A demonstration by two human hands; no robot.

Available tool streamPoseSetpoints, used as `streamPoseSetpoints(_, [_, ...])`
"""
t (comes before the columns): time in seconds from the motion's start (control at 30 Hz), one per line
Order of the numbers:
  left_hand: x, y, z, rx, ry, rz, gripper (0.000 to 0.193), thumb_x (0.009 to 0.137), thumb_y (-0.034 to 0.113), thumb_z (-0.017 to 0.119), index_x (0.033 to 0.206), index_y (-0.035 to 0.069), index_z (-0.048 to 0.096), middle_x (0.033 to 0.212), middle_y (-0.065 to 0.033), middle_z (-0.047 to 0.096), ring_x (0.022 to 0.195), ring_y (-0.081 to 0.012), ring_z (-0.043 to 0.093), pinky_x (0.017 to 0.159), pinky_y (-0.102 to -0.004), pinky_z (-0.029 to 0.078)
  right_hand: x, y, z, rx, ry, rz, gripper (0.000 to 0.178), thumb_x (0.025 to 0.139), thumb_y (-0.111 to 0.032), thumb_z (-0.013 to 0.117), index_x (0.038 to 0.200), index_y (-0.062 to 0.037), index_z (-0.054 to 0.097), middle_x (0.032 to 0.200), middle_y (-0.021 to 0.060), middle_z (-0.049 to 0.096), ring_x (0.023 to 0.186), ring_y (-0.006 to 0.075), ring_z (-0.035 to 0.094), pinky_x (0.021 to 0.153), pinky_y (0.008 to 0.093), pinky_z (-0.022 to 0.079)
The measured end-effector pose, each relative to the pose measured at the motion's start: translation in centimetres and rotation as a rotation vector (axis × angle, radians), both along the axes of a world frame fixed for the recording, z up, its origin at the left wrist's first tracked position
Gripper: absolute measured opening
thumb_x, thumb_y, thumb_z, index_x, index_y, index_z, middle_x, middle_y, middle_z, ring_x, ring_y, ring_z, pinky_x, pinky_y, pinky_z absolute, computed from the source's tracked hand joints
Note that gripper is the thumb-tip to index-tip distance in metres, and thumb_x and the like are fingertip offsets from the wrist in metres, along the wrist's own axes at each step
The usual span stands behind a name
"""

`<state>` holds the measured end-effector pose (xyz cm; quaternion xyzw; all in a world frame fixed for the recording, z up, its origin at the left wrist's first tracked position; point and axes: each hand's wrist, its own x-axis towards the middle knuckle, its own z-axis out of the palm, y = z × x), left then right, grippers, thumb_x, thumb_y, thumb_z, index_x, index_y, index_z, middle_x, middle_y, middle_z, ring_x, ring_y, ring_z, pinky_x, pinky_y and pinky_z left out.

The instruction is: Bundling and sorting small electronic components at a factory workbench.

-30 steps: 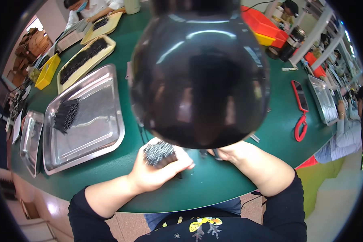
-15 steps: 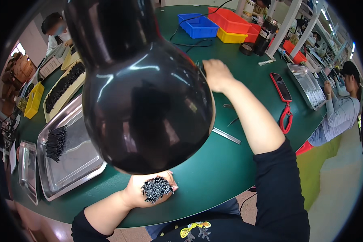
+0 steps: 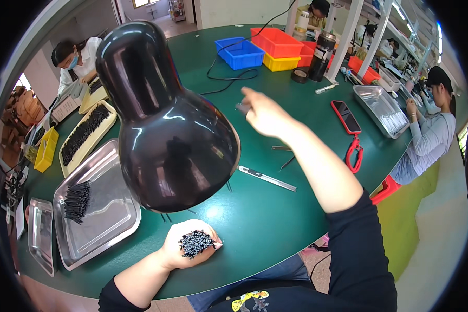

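Observation:
In the lower middle, my left hand (image 3: 184,236) is closed round an upright bundle of thin black wires (image 3: 196,244), their pale ends packed together and facing up. Farther out over the table, to the right of the lamp, my right hand (image 3: 268,117) is raised with its fingers bent. A small blurred grey thing shows at those fingertips; its kind is unclear. A slim silver utility knife (image 3: 268,178) lies on the green table (image 3: 275,223) below my right forearm. More black wires lie in a metal tray (image 3: 109,208) at the left.
A black desk lamp (image 3: 179,151) hangs over the middle, covering part of the table. A cream tray (image 3: 106,122) of black pieces stands far left. Blue (image 3: 239,54) and red bins (image 3: 275,42), a dark flask (image 3: 321,57) and a red-cased phone (image 3: 346,117) are farther off. People sit nearby.
The view has shifted, so the lamp covers less and the knife shows more fully. My right hand has come out from behind the lamp's edge. The left hand keeps its bundle.

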<state>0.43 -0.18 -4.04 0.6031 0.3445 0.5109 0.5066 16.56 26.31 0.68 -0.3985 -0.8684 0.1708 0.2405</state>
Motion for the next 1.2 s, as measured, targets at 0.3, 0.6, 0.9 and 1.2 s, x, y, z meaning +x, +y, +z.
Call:
streamPoseSetpoints(0.3, [-0.4, 0.0, 0.8, 0.025, 0.279, 0.070, 0.016, 0.070, -0.013, 0.057, 0.077, 0.000, 0.050, 0.072, -0.0102, 0.058, 0.070, -0.0178, 0.059, 0.066, -0.0298, 0.049, -2.9, -14.6, -2.6, -0.960, 0.465, 0.643, 0.042, 0.072, 0.007, 0.036, 0.112, 0.0049, 0.045, 0.083, 0.0139, 0.058, 0.073, 0.0161, 0.057, 0.070, 0.0264, 0.046])
streamPoseSetpoints(0.6, [0.8, -0.8, 1.7, -0.204, -0.002, 0.349, 0.007, 0.073, -0.001, 0.063, 0.075, 0.000, 0.056, 0.067, -0.0043, 0.058, 0.059, -0.0098, 0.056, 0.055, -0.0229, 0.046, -2.6, -14.8, -3.7, -0.843, 0.588, 0.727, 0.037, 0.073, 0.004, 0.034, 0.107, -0.0007, 0.046, 0.070, 0.0063, 0.051, 0.060, 0.0117, 0.049, 0.059, 0.0238, 0.042])
streamPoseSetpoints(0.9, [0.6, -0.7, 2.4, -0.492, -0.252, 0.308, 0.023, 0.075, -0.002, 0.059, 0.097, -0.001, 0.054, 0.071, -0.0068, 0.058, 0.056, -0.0105, 0.056, 0.052, -0.0208, 0.045, -2.1, -15.5, -2.1, -0.999, 0.555, 0.573, 0.023, 0.082, -0.020, 0.056, 0.094, -0.0004, 0.057, 0.071, 0.0023, 0.053, 0.059, 0.0070, 0.049, 0.054, 0.0198, 0.041])
streamPoseSetpoints(1.2, [0.3, 0.1, 2.0, -0.513, -0.467, 0.185, 0.013, 0.077, 0.002, 0.058, 0.090, -0.001, 0.056, 0.072, -0.0068, 0.058, 0.059, -0.0127, 0.057, 0.056, -0.0231, 0.047, -1.8, -15.8, -2.4, -0.563, 0.617, 0.629, 0.009, 0.072, -0.004, 0.062, 0.079, 0.0005, 0.057, 0.069, 0.0042, 0.054, 0.057, 0.0064, 0.051, 0.052, 0.0205, 0.043])
